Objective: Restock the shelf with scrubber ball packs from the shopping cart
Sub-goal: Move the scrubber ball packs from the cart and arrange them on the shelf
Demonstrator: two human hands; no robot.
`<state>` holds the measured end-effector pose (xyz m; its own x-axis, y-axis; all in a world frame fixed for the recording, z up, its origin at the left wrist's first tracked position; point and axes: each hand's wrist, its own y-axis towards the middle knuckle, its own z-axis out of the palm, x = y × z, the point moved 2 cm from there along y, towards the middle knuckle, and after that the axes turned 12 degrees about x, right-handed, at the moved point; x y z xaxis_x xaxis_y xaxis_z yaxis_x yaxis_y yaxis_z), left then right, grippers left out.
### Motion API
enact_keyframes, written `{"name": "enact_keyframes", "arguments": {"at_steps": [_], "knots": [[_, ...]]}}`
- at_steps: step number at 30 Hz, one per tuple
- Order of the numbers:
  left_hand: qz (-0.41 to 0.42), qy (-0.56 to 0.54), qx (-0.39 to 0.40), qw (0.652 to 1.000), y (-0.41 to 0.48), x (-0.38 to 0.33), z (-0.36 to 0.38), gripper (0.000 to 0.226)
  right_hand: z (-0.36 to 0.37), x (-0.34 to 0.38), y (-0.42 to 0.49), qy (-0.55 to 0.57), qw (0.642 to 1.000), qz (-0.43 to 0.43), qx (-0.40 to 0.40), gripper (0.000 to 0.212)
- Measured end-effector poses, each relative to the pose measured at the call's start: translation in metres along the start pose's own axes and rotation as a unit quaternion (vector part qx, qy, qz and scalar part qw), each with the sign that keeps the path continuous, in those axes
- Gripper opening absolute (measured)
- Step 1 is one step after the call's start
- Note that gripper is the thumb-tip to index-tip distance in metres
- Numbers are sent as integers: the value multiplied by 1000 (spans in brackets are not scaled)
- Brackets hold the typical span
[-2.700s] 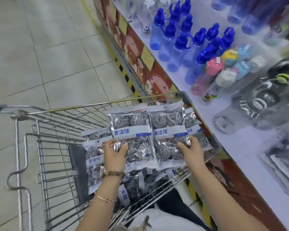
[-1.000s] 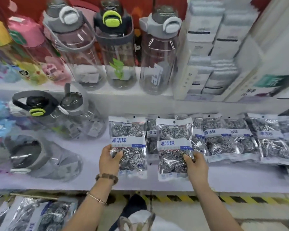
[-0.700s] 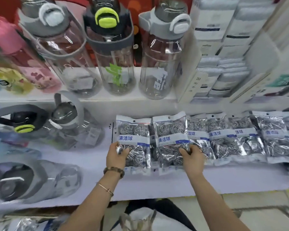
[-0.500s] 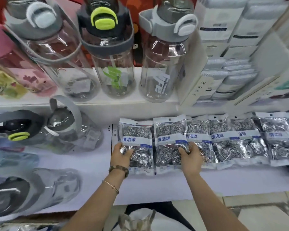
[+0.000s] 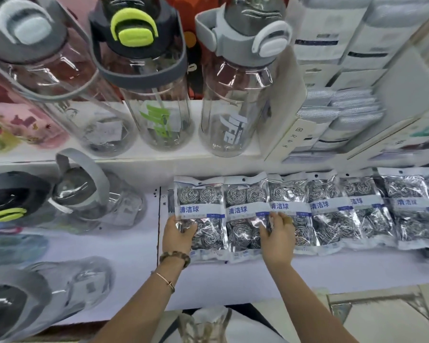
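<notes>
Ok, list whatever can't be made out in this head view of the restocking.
Shopping cart: outside the head view, so remaining stock is unknown.
Row of silver foil scrubber ball packs: cut off by the right edge.
Parts of the two leftmost packs: covered by the left hand and right hand.
Clear plastic bottles lying at left: blurred, labels unreadable.

Light: bright and even, only faint shadows on the white shelf [image 5: 124,248].
Glare: highlights flashed off the scrubber ball packs [image 5: 245,209] and the clear bottles [image 5: 233,95].
Edges: wide-angle bend; left side was smeared soft.
Centre: crisp, pack print readable.
</notes>
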<state>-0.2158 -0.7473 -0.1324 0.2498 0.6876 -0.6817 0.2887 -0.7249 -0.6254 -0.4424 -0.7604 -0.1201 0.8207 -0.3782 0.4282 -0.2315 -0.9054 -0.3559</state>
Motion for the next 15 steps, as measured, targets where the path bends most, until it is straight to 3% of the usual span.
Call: {"name": "enact_keyframes", "arguments": {"at_steps": [4,8,12,15], "knots": [[114,184,11,976,2,-3,-6,96,-4,9,2,-53,996,-58,46,58],[151,428,105,885,5,-10,8,97,0,18,6,-169,968,-103,155,73],[126,502,143,844,9,-14,30,105,8,18,11,-236,938,-102,233,79],[110,515,161,835,11,-15,39,106,12,13,15,-239,929,-101,265,78]]}}
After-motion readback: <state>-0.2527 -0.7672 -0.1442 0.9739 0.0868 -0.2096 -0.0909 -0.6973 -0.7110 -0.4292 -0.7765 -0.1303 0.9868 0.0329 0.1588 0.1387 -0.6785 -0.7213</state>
